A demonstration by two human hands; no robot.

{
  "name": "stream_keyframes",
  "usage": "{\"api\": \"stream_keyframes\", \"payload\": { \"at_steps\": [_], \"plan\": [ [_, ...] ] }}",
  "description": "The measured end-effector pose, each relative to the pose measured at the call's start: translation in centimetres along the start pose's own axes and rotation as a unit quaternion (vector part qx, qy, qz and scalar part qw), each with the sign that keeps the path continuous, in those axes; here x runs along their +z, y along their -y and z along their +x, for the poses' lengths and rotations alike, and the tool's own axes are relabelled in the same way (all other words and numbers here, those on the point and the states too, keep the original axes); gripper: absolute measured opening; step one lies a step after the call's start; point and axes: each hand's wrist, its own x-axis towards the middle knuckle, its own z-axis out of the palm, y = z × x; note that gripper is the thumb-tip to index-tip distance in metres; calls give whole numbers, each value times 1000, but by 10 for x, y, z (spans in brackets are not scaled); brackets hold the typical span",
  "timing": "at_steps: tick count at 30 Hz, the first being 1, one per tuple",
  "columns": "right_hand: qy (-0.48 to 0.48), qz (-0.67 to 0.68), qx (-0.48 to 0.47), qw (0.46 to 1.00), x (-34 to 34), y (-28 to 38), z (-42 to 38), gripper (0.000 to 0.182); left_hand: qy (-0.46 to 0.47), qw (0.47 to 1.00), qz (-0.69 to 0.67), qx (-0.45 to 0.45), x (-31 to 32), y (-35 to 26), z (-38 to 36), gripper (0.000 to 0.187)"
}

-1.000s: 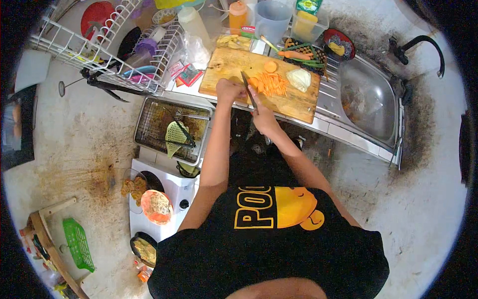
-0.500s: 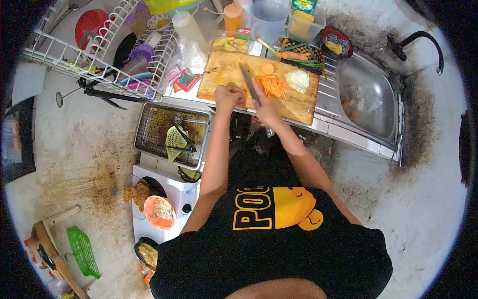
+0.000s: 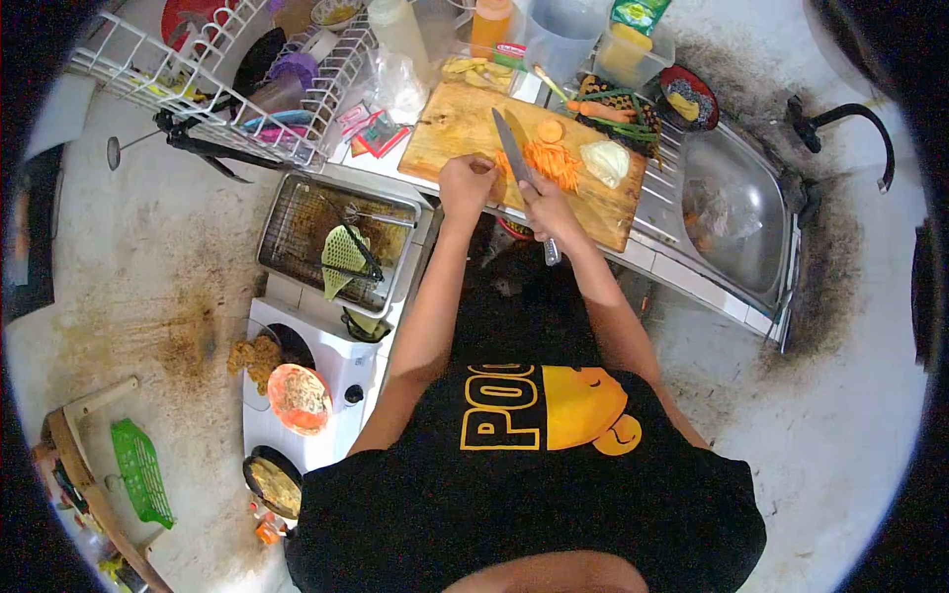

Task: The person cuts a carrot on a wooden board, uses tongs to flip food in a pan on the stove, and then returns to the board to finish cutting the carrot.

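Observation:
My right hand (image 3: 554,213) is wrapped round the handle of a kitchen knife (image 3: 511,141), whose blade points away from me over the cutting board (image 3: 450,128). At the board's near edge, my left hand (image 3: 469,186) is closed with its fingertips together; whatever they hold, if anything, is hidden. Shredded carrot (image 3: 554,165) lies in a heap beside the blade, some of it close to my left fingertips. Behind the heap sits a short carrot piece (image 3: 550,129). A pale cabbage wedge (image 3: 604,163) rests on the board's right part.
A steel sink (image 3: 732,212) with a black tap (image 3: 858,114) is on the right. Behind the board stand a tub of peelings (image 3: 478,73) and a basket with a whole carrot (image 3: 600,111). To the left are a dish rack (image 3: 247,128), a fryer basket (image 3: 297,237) and a stove (image 3: 331,381).
The knife has moved a little away from my left hand and its blade shows more fully. My left hand stays closed near the board's edge. The whole view has shifted slightly.

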Motion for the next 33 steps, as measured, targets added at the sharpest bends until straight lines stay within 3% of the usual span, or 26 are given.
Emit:
{"api": "stream_keyframes", "payload": {
  "at_steps": [2, 4, 7, 11, 13, 19, 22, 25, 26, 28, 29, 31, 32, 33],
  "plan": [
    [-15, -22, 20, 999, -1, -1, 0, 52, -1, 999, 39, -32, 2, -6, 0, 21],
    [-116, -174, -228, 951, -1, -5, -7, 53, -3, 995, 76, -66, 0, -17, 1, 25],
    [-120, -249, -289, 917, -3, -8, -19, 58, 11, 985, 148, -92, -5, -29, 2, 30],
    [-100, -283, -253, 920, 1, -13, -26, 59, 37, 983, 125, -128, -8, -30, 6, 29],
    [-93, -341, -155, 922, 4, 0, -35, 74, 47, 983, 114, -138, -10, -32, 7, 28],
    [-101, -396, -134, 903, 12, -9, -26, 87, 50, 985, 120, -113, -3, -16, 11, 18],
    [-116, -411, -137, 894, 20, -3, -23, 86, 75, 984, 107, -120, 0, -15, 15, 26],
    [-89, -380, -120, 913, 15, -1, -27, 84, 27, 985, 150, -85, -1, -22, 9, 24],
    [-94, -378, -124, 912, 13, -10, -31, 84, 27, 984, 146, -104, -3, -25, 8, 21],
    [-146, -329, -291, 887, 6, -29, -42, 75, 21, 983, 136, -118, -3, -27, 15, 19],
    [-144, -332, -291, 886, 1, -33, -48, 75, 20, 986, 130, -105, 1, -21, 14, 19],
    [-48, -335, -97, 936, -6, -19, -67, 73, 17, 986, 119, -113, 0, -21, 8, 19],
    [-48, -337, -100, 935, -10, -26, -64, 73, 13, 987, 117, -112, 0, -23, 6, 19],
    [-80, -312, -224, 920, -13, -31, -60, 71, -4, 988, 127, -94, 1, -24, 3, 19]
  ]
}}
